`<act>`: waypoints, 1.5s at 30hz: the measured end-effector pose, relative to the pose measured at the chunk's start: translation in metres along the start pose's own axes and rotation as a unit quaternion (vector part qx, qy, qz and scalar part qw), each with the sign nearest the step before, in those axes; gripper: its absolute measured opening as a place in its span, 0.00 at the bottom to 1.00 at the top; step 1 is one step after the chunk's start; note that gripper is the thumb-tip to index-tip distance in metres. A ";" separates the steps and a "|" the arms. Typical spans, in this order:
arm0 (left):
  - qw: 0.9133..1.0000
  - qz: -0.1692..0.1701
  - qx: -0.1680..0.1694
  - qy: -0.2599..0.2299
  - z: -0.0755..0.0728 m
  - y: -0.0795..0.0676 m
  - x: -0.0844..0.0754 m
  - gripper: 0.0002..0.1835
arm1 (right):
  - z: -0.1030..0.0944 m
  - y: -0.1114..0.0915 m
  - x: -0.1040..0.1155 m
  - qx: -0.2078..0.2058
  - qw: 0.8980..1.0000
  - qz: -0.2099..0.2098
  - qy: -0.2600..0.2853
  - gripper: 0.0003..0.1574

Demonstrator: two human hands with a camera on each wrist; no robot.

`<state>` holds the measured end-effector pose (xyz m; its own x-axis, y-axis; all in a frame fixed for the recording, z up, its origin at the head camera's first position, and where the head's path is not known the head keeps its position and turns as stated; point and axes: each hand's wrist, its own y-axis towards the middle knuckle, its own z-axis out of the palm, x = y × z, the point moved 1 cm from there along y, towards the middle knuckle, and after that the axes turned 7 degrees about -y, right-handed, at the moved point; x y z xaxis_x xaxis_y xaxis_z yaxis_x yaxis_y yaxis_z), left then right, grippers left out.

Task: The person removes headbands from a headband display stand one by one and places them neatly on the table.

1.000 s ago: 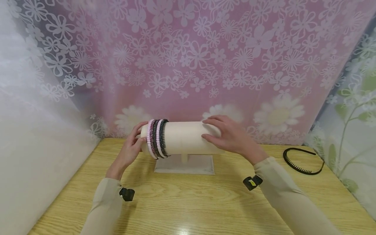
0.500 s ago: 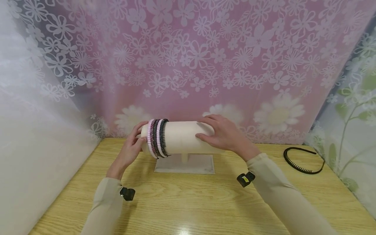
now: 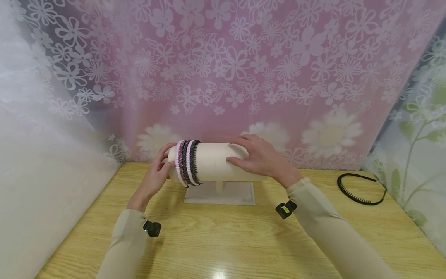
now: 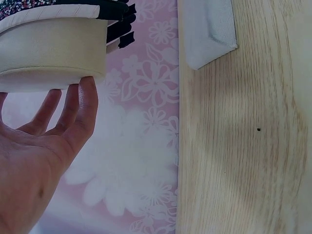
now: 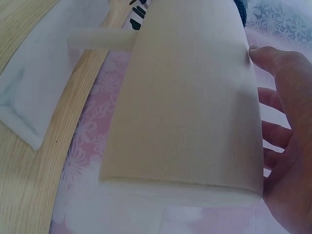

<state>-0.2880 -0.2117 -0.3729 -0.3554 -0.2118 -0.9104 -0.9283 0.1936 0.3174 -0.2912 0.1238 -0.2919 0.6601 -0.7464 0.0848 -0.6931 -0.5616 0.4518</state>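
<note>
A cream padded headband stand (image 3: 212,162) has a thick horizontal roll on a short post above a flat whitish base (image 3: 240,193). Several headbands (image 3: 188,162), pink, glittery and dark toothed ones, sit side by side around the roll's left end. My left hand (image 3: 152,180) holds that end, its thumb in front and its fingers behind; in the left wrist view the fingertips touch the roll's end. My right hand (image 3: 258,159) lies over the right half with spread, relaxed fingers. In the right wrist view its thumb (image 5: 265,56) touches the roll's side, and the roll partly hides the other fingers.
A black toothed headband (image 3: 353,195) lies on the wooden table (image 3: 209,240) at the right. Behind the stand hangs a pink flowered curtain (image 3: 216,77). Pale walls or sheets (image 3: 42,174) close in both sides.
My right hand has slid left along the roll, from near its right end toward the middle. The left hand and the stand with its headbands have stayed in place.
</note>
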 end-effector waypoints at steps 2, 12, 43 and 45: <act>1.000 -0.001 -0.002 -0.001 0.000 0.000 0.000 0.31 | 0.001 0.002 0.001 0.006 1.000 0.001 0.002 0.35; 1.000 0.005 -0.001 -0.007 0.000 0.000 -0.001 0.31 | 0.006 0.012 0.008 0.021 1.000 0.005 0.007 0.37; 1.000 0.008 -0.005 -0.007 0.001 -0.001 0.001 0.31 | 0.026 0.047 0.041 0.048 0.999 -0.010 -0.002 0.43; 1.000 0.007 -0.004 -0.007 0.001 0.000 0.001 0.31 | 0.027 0.049 0.042 0.057 0.998 -0.004 -0.003 0.44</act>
<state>-0.2879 -0.2107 -0.3743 -0.3668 -0.1962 -0.9094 -0.9242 0.1883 0.3322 -0.3055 0.0551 -0.2898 0.6651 -0.7429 0.0763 -0.7158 -0.6049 0.3489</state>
